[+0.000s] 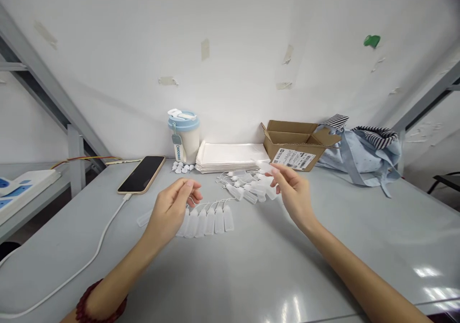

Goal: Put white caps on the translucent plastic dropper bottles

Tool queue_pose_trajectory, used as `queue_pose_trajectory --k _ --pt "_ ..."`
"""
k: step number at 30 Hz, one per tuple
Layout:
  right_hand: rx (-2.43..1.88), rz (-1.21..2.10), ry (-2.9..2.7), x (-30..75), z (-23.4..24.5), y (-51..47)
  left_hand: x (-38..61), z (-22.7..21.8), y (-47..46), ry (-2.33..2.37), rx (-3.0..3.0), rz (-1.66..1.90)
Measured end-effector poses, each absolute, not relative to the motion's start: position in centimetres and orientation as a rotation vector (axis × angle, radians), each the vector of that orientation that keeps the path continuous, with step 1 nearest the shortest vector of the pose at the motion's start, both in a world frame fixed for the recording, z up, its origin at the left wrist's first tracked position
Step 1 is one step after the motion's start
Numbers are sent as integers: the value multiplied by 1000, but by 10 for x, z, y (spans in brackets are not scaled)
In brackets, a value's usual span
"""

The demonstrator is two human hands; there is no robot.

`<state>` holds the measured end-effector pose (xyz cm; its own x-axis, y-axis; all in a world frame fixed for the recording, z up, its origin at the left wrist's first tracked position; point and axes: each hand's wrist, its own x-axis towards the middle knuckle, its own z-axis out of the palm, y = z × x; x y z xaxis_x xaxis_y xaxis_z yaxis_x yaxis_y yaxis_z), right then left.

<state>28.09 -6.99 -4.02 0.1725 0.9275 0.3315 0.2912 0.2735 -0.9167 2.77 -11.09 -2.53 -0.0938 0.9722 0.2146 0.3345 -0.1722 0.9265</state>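
Note:
My right hand (293,189) pinches a small translucent plastic vial (264,166) between thumb and fingers, above a loose pile of similar vials (251,186). My left hand (174,205) is closed, its fingers curled toward the thumb. What it holds, if anything, I cannot make out. Just right of it and partly behind it, several vials lie side by side in a row (210,220), thin white strings at their tops. Another vial (144,218) shows at the left hand's outer side, partly covered by that hand.
Along the wall stand a lidded cup (187,138) with small white pieces (182,167) before it, a stack of white envelopes (233,156), an open cardboard box (293,145) and a light blue bag (359,155). At left lie a phone (141,175) on a white cable (97,246) and a power strip (25,191).

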Motion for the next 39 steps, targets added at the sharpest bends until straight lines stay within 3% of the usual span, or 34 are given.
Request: queue_pose_trajectory --k 16,22,29,39 --pt "-1483 462 -1645 279 -51 -70 26 -26 -111 1487 1573 1208" --pt "-1411 242 -1694 274 -49 -76 10 -31 -94 1847 1599 1127" --pt "-1255 498 -1979 248 -60 -103 -20 -43 -58 2091 1778 964" --pt "-1263 622 -2260 237 -63 -105 -38 -42 0 1978 2322 398"
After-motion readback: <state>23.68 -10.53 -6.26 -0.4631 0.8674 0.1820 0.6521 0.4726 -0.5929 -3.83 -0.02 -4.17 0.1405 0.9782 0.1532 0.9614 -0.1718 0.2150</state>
